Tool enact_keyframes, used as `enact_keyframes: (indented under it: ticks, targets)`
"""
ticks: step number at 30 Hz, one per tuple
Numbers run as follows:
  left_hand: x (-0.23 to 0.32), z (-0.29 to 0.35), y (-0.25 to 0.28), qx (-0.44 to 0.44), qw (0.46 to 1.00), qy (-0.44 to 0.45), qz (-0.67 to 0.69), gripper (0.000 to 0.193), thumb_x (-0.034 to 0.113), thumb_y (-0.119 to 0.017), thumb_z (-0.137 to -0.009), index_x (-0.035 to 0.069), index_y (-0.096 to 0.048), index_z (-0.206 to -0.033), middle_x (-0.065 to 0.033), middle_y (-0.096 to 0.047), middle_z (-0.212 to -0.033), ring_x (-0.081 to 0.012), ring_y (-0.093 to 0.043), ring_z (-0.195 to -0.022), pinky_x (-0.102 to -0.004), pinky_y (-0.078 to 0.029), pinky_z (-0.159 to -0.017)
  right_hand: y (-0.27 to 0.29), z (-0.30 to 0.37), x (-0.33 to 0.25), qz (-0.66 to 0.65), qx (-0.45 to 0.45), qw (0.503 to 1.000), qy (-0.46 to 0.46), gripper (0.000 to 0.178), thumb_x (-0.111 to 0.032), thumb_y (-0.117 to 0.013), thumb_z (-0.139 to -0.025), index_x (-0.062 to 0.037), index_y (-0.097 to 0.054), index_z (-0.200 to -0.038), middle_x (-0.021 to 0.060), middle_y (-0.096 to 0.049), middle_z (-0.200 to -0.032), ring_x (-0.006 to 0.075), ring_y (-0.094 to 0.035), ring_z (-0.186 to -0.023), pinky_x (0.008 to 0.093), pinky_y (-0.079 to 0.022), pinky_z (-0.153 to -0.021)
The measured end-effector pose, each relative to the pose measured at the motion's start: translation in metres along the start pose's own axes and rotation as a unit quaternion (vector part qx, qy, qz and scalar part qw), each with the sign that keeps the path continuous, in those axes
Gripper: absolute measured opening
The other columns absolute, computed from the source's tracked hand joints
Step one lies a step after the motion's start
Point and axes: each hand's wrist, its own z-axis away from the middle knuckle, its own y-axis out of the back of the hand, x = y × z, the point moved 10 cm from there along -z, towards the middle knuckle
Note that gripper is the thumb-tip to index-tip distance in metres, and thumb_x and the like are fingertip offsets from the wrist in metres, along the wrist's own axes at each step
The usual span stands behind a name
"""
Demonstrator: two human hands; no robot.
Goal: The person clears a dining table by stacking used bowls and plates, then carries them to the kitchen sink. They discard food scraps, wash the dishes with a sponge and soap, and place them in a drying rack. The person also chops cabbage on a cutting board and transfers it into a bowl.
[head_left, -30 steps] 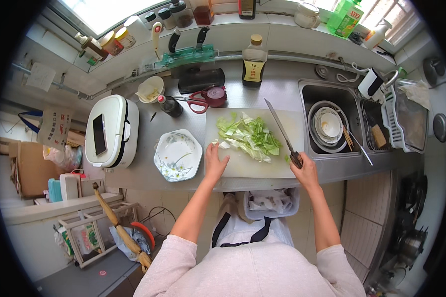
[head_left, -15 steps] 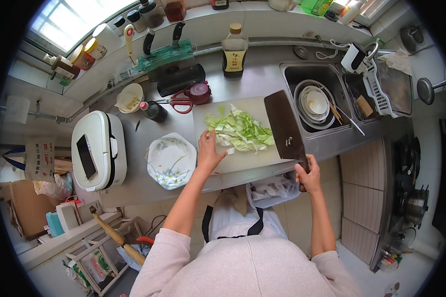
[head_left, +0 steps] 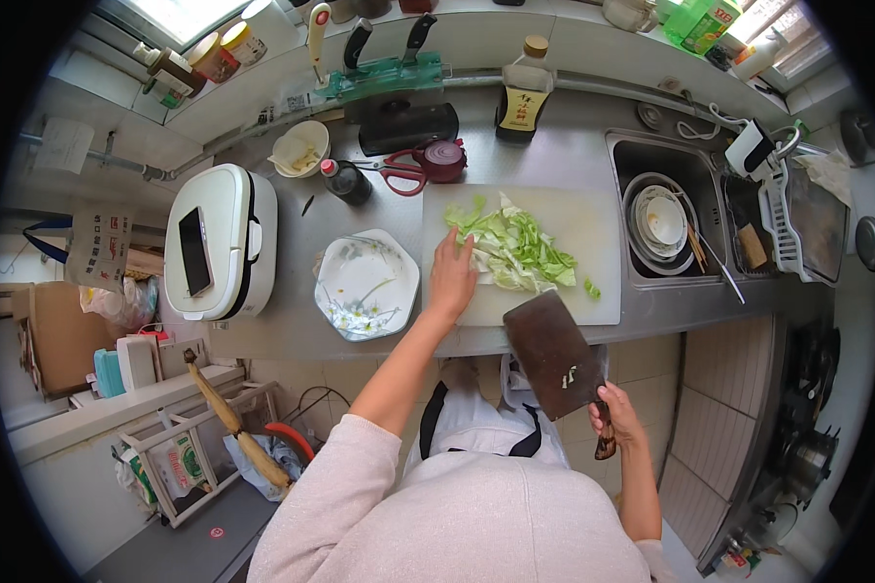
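Note:
Pale green shredded cabbage (head_left: 525,243) lies in a loose pile on the white cutting board (head_left: 593,296), with a small bit apart at its right. My left hand (head_left: 453,277) rests at the pile's left side, fingers stretched out and nothing gripped. In my right hand (head_left: 616,416) is the handle of a dark cleaver (head_left: 544,350). Its broad blade is over the counter's front edge, its far corner just over the board, and a few pale shreds stick to it. Left of the board stands a white flower-patterned plate (head_left: 365,277), with nothing on it.
Behind the board lie red-handled scissors (head_left: 403,175) and a cut red onion (head_left: 441,160). A small dark bottle (head_left: 346,183), a bowl (head_left: 299,148) and a tall sauce bottle (head_left: 525,92) stand nearby. The sink (head_left: 642,262) at right holds stacked dishes. A white appliance (head_left: 226,243) stands left.
My right hand has drawn the cleaver down and toward me, from over the board's right side to the counter's front edge. My left hand stays beside the cabbage. The whole view has shifted.

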Motion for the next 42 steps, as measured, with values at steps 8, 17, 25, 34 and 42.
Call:
enact_keyframes:
  ticks: [8,17,25,34,42]
  targets:
    - [-0.014,0.050,0.064,0.082,0.995,0.052,0.008,0.050,0.006,-0.062,-0.071,0.003,-0.047,-0.119,-0.0128,-0.042,-0.124,-0.0305,-0.043,-0.109,-0.0403,-0.035,-0.092,-0.045,-0.035,0.009,0.003,-0.070,0.996,-0.064,0.020,-0.029,-0.047,-0.089,-0.0114,-0.045,-0.098,0.0006,-0.046,-0.057,0.0092,-0.043,-0.039,0.0232,-0.038,-0.035]
    - [-0.139,0.109,0.084,0.198,0.941,0.265,0.066,0.046,0.005,-0.058,-0.074,-0.001,-0.047,-0.119,-0.0161,-0.042,-0.120,-0.0309,-0.040,-0.112,-0.0390,-0.033,-0.095,-0.062,-0.047,0.003,0.054,-0.085,0.993,-0.057,0.019,-0.028,-0.046,-0.089,-0.0116,-0.045,-0.099,0.0006,-0.046,-0.057,0.0087,-0.043,-0.039,0.0233,-0.038,-0.035]
    - [-0.158,0.109,0.119,0.221,0.938,0.254,-0.082,0.057,0.012,-0.060,-0.076,-0.002,-0.038,-0.126,-0.0207,-0.025,-0.138,-0.0366,-0.031,-0.121,-0.0427,-0.029,-0.099,-0.059,-0.040,-0.015,0.041,-0.049,0.998,0.006,0.015,-0.024,-0.046,-0.090,-0.0100,-0.046,-0.094,0.0006,-0.047,-0.058,0.0078,-0.043,-0.040,0.0215,-0.037,-0.035]
    - [-0.229,0.216,0.073,0.219,0.755,0.510,0.349,0.039,0.012,-0.066,-0.077,-0.001,-0.045,-0.107,-0.0100,-0.053,-0.098,-0.0151,-0.055,-0.077,-0.0286,-0.050,-0.061,-0.095,-0.030,-0.157,0.453,0.123,0.779,0.416,0.035,-0.008,-0.057,-0.080,-0.0062,-0.049,-0.114,0.0083,-0.056,-0.076,0.0212,-0.056,-0.063,0.0338,-0.044,-0.056]
    - [-0.201,0.195,0.064,0.068,0.693,0.536,0.477,0.022,0.010,-0.064,-0.078,0.001,-0.052,-0.094,-0.0045,-0.058,-0.079,-0.0113,-0.056,-0.065,-0.0223,-0.051,-0.053,-0.088,-0.086,-0.160,0.659,0.147,0.588,0.446,0.053,-0.002,-0.062,-0.071,-0.0109,-0.048,-0.121,0.0106,-0.054,-0.089,0.0291,-0.053,-0.082,0.0383,-0.044,-0.071]
